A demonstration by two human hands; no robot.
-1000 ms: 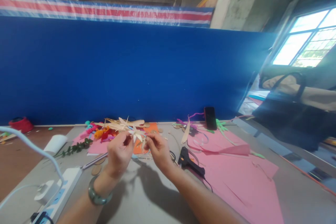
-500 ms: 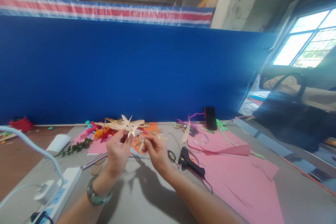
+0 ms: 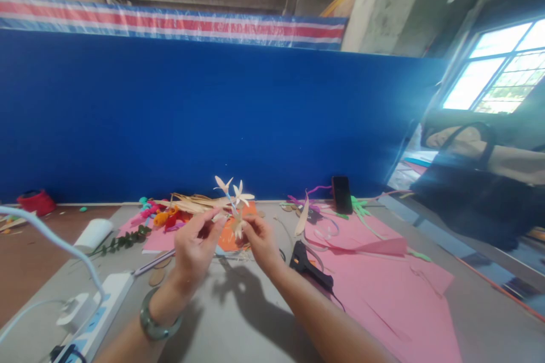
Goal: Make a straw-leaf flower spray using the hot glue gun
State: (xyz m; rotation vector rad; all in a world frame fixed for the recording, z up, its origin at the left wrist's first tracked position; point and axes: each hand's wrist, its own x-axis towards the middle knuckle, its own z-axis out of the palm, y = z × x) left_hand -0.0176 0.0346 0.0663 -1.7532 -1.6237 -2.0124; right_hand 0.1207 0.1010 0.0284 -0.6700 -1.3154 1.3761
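Note:
Above the middle of the table a sprig of cream, thin-petalled flowers on a pale bluish stem stands up between my hands. My right hand pinches the sprig by a lower cream bloom with thumb and forefinger. My left hand, a green bangle on its wrist, has thumb and forefinger closed on a pale part at the sprig's left side; the fingertips partly hide it. Behind the hands lie an orange sheet and a heap of dry husk strips. A black glue gun rests right of my right hand.
Pink sheets cover the table's right side, and a phone leans against the blue partition. On the left are a power strip, a white roll, a utility knife and a leafy green sprig.
The flower sprig has been turned upright, and its blooms now stand higher and further right between my hands. My left hand has shifted slightly right; my right fingers have moved up to a lower bloom.

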